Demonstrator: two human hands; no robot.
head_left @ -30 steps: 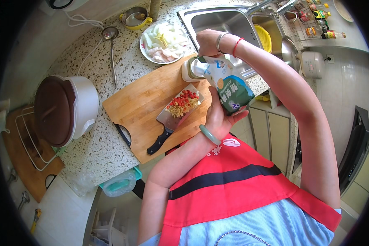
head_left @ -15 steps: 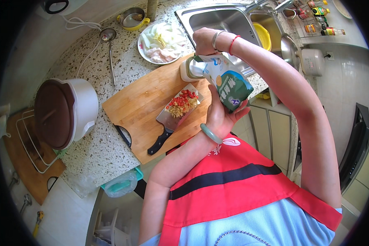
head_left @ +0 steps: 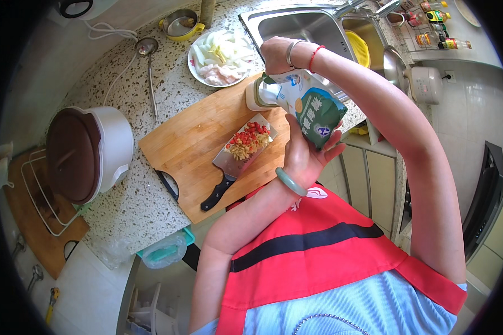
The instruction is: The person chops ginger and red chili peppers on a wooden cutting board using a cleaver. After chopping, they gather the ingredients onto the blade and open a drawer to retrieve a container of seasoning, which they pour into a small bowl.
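A green-and-white pouch [head_left: 320, 116] is tilted, its upper end over a pale jar [head_left: 256, 99] at the far edge of the cutting board. My right hand [head_left: 278, 54] is closed on the pouch's upper end; its fingertips are hidden. My left hand [head_left: 305, 153] cradles the lower end from below, thumb on one side and fingers on the other. White material shows at the jar's mouth, though I cannot tell whether it is moving. A cleaver [head_left: 233, 169] lies flat on the wooden cutting board [head_left: 179, 142], with chopped red pepper [head_left: 252, 133] and pale minced pieces [head_left: 242, 149] on its blade.
Beyond the board is a plate [head_left: 194, 70] of sliced white vegetable and pale meat. The steel sink [head_left: 262, 23] lies at the far right, holding a yellow basket [head_left: 359, 49]. A rice cooker [head_left: 117, 139], ladle [head_left: 151, 84] and small yellow pot [head_left: 180, 38] stand left.
The lower end of the pouch and my left hand have shifted slightly to the right. My right hand stays almost in place over the jar.
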